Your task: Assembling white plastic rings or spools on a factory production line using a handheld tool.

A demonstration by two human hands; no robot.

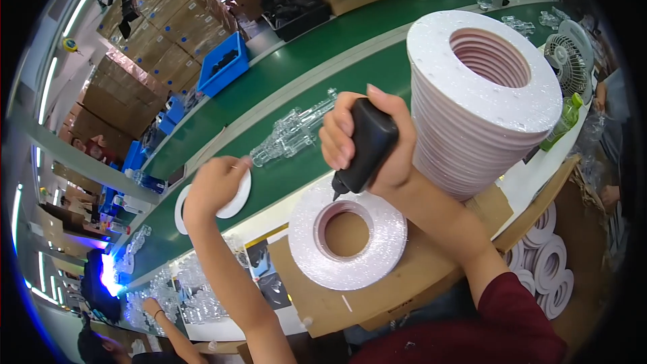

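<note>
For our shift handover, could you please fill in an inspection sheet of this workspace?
Surface: green bench, cardboard sheet.
Job's things: white glittery ring, flat over the cardboard; tall ring stack to its right.
Clutter: clear plastic parts, green bottle, white fan.
Hands: right hand grips black squeeze bottle, nozzle pointing down; left hand over white disc, contact unclear.
Cables: nothing seen clearly.
Surroundings: blue crate, stacked cartons, co-worker's hand.

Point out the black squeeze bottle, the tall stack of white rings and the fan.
Black squeeze bottle point(373, 138): head view, on its body.
Tall stack of white rings point(458, 148): head view, its side.
Fan point(566, 62): head view, its grille.
</note>
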